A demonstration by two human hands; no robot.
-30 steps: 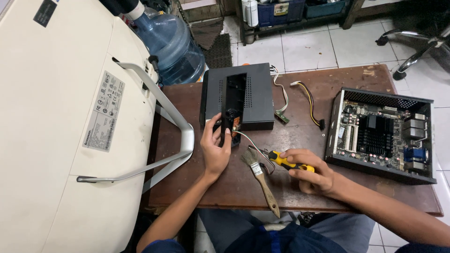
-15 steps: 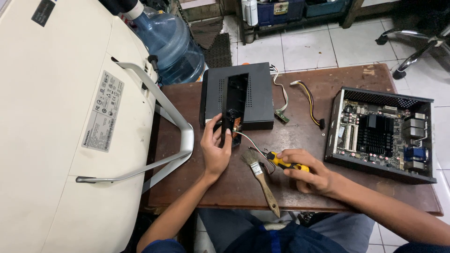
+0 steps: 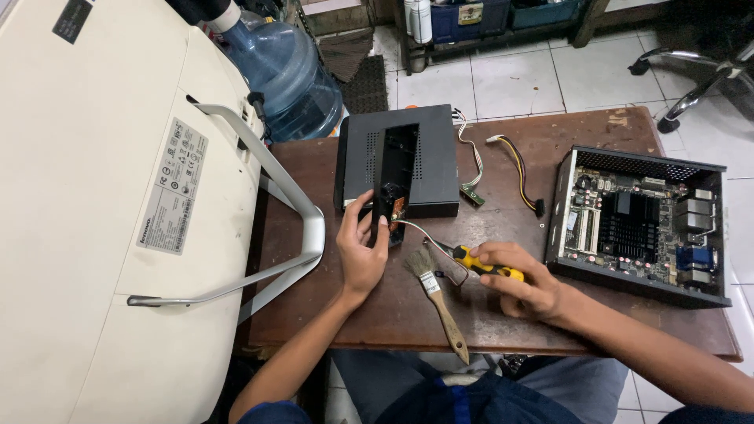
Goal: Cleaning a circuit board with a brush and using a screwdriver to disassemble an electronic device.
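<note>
Gripping black panel left-handed, screwdriver right

You've got a big white monitor back lying on your left, blue water jug behind it, open mini PC case on the right, paintbrush near the table edge

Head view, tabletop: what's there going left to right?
White all-in-one monitor lying face down → its silver metal stand → left hand on a black plastic panel → wooden-handled paintbrush → right hand holding a yellow-handled screwdriver → open black mini computer case.
</note>
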